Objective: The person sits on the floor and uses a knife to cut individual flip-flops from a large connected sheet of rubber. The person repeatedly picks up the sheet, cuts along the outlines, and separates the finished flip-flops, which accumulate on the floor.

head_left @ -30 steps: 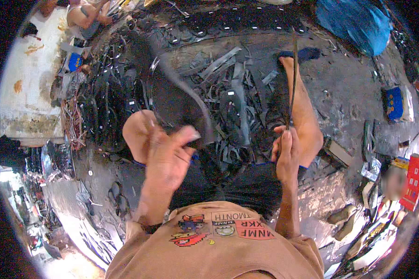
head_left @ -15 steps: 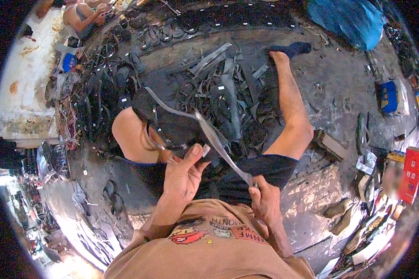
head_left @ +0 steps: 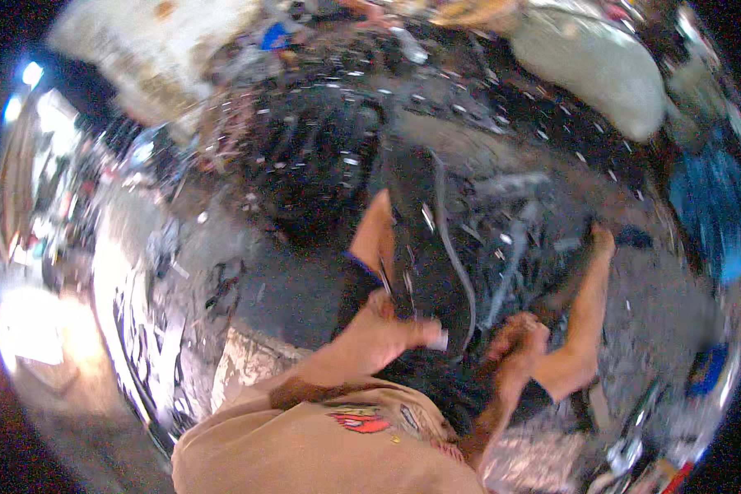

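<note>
Motion blur softens the whole view. My left hand (head_left: 399, 333) is closed in a pinch, with a small white piece (head_left: 442, 339) at its fingertips. My right hand (head_left: 519, 336) makes a fist near the right thigh, closed on a long thin grey strip (head_left: 461, 267). The strip curves down from the dark material between my legs; blur hides where its lower end enters the fist. A thin dark curved thing (head_left: 385, 278) shows above the left wrist, too smeared to name.
Dark scraps and grey strips (head_left: 510, 255) lie between my legs. Many black pieces with white labels (head_left: 321, 156) crowd the far left floor. A pale sack (head_left: 593, 70) and a blue sheet (head_left: 706, 206) stand at the far right. A whitish slab (head_left: 160, 49) sits far left.
The view has swung to the left, so everything appears shifted right. My hands have come closer together, and the strip hangs slacker and more upright.
</note>
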{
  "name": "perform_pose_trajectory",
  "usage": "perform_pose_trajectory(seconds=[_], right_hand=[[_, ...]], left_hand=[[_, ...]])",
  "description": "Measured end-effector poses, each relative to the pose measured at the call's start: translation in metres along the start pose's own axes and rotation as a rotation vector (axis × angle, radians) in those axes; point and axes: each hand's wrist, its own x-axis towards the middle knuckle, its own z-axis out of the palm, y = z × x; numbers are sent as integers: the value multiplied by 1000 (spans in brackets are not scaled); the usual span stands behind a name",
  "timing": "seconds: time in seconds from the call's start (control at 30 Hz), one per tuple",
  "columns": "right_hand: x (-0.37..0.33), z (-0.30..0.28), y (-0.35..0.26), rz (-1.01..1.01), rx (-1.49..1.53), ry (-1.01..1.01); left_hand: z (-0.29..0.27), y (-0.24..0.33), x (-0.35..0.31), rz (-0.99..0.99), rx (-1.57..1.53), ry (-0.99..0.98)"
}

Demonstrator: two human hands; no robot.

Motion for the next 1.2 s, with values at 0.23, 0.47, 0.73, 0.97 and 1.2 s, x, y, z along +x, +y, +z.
perform_pose_trajectory(seconds=[0.23,0.47,0.73,0.97,1.2], right_hand=[[5,-149,-24,-89,-84,683],[-33,-164,-36,-145,-99,904],[-55,-155,-29,-117,-34,783],[-41,-139,-26,-113,-155,651],[-67,-50,-45,-339,-379,200]], left_hand=[[-16,40,116,235,-529,-45],[78,-277,237,-66,1100,706],[1,-268,242,1,1088,821],[67,-93,179,-19,-451,-150],[86,-1,102,99,-297,-61]])
